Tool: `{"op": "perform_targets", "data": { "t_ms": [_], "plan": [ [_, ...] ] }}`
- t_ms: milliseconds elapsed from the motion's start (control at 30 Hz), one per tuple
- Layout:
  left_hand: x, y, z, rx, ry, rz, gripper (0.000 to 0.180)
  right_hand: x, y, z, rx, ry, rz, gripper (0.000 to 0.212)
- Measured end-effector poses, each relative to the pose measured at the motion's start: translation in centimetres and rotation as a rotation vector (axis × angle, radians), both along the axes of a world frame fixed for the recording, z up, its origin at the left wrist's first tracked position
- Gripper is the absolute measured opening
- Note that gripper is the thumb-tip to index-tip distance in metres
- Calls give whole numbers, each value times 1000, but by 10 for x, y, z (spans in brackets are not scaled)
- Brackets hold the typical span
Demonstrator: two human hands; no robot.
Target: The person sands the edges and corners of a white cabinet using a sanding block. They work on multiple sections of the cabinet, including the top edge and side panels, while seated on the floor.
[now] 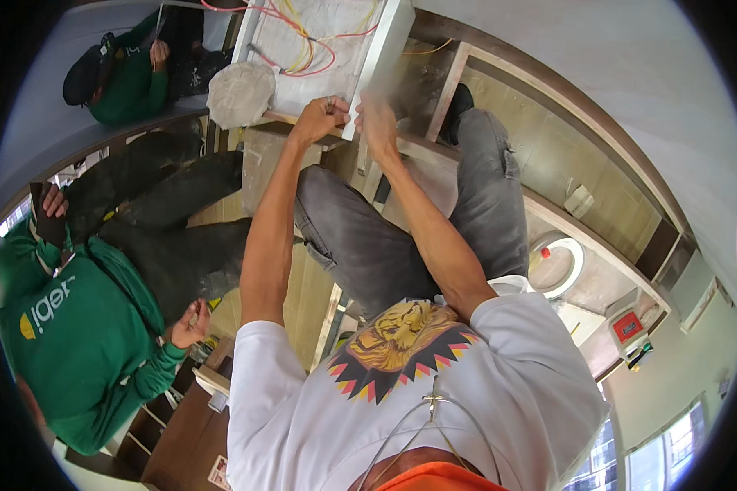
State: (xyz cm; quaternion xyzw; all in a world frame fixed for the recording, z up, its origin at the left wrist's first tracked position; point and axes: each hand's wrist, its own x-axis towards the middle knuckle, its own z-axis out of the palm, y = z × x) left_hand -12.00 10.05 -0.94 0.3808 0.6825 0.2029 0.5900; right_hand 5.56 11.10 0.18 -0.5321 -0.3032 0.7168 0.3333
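Both my hands are at the near end of a white edge strip (382,57) that runs along the right side of a grey panel. My left hand (321,119) is on the left of the strip, thumb and fingers pressed together; whatever lies between them is too small to make out. Against the strip's right side is my right hand (377,127), its fingers bent and partly smeared. Several red and yellow wires (307,41) lie loose on the panel beyond my hands. A round, dusty, pale pad (241,93) sits left of my left hand.
A co-worker in a green top (78,327) sits close on my left, and a mirror (37,114) reflects green clothing. Wooden framing (581,229) crosses on the right. Beyond my right leg are a white ring (580,266) and a red-and-white box (628,329).
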Motion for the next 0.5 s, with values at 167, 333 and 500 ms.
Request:
{"op": "perform_targets", "data": {
  "t_ms": [167, 333, 500],
  "plan": [
    [-5, 10, 10, -44, 57, -75, 18, 6, -11, -10, 97, -82, 81, 73],
    [6, 17, 21, -19, 69, -69, 28, 0, -21, -30, 117, -221, 152, 70],
    [8, 12, 9, 83, 117, -28, 35, -14, -34, -20, 359, -433, 131, 53]
  ]
}}
